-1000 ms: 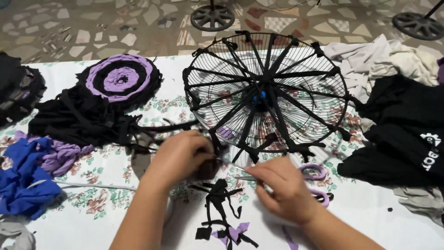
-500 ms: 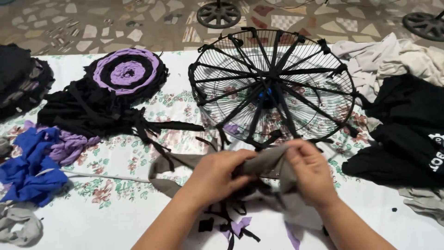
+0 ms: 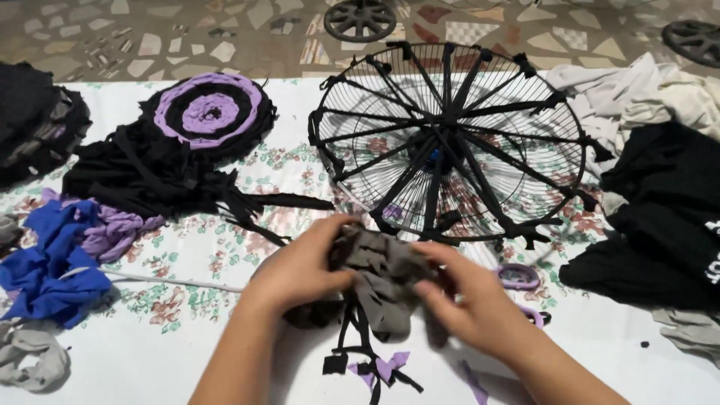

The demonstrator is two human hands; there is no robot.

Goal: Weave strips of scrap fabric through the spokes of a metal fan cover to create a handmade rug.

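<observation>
Grey cloth (image 3: pixel 382 274) bunched between both hands, low in the middle of the view, just in front of the round wire fan guard (image 3: pixel 450 139) and touching its near edge. Left hand (image 3: pixel 300 270) curled around the cloth's left side, fingers pinching folds. Right hand (image 3: pixel 469 304) closed on the right side, fingertips gripping the bunched grey fabric; somewhat blurred.

Fan guard lying flat on the floral sheet (image 3: pixel 225 262), with black cloth strips (image 3: pixel 480 105) stretched like spokes from hub to rim and knotted at the rim. Blue hub at its centre.

Directly below the cloth, nearer than the guard: black scraps (image 3: pixel 352 352) and small purple scraps (image 3: pixel 386 366) on the sheet. Right of these, just by the guard's near rim: purple-handled scissors (image 3: pixel 517 276), partly hidden behind the right hand.

Left of the guard: a round purple-and-black woven mat (image 3: pixel 210 112), with a heap of black strips (image 3: pixel 165 180) against it. Farther left and nearer: blue cloth (image 3: pixel 49 262) and lilac strips (image 3: pixel 112 232), then a grey bundle (image 3: pixel 30 352) at the lower corner.

Right of the guard: black garments (image 3: pixel 660 217), white cloth (image 3: pixel 637 90) behind them.

Beyond the guard, on the patterned floor: a dark round fan part (image 3: pixel 360 19).
</observation>
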